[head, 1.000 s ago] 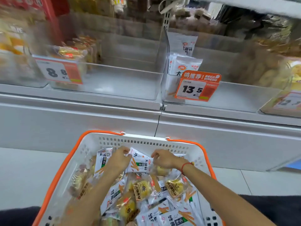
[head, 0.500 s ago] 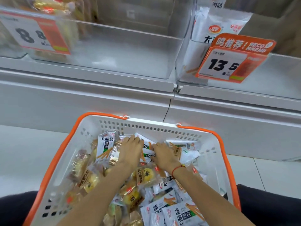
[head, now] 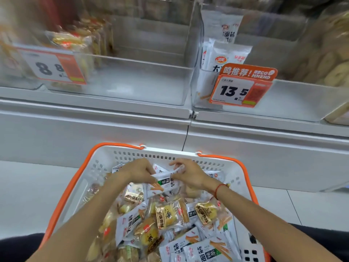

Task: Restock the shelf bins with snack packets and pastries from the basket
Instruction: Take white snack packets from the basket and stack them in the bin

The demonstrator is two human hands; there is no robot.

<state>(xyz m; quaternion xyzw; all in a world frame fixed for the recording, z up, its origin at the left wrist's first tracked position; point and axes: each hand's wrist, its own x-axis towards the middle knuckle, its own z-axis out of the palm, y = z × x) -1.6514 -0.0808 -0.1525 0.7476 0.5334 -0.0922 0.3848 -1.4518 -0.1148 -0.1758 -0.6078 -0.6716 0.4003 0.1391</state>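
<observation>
1. Price tag reading 8.8 [head: 53,67], orange and white, on the front of the left clear shelf bin [head: 136,80]; blurred golden pastry packs [head: 75,42] stand behind it at the bin's left end
2. White basket with orange rim [head: 105,157], below the shelf edge and filled with mixed goods: white snack packets printed with orange sticks [head: 205,251] and clear-wrapped yellow pastries [head: 167,216]
3. Left hand [head: 137,172], at the far end of the basket, fingers curled and pinching the left end of a white snack packet [head: 164,183]
4. Right hand [head: 190,175], just beside the left, fingers pinching the right end of the same packet; the packet is held between both hands just above the heap
5. Red string bracelet [head: 218,190] on the right wrist
6. Right clear shelf bin [head: 294,99], holding a few upright white snack packets [head: 226,52] at its left end
7. Orange price tag reading 13.5 [head: 242,86], on the front of that bin
8. Pale, blurred pastries [head: 328,53] in the far-right bin
</observation>
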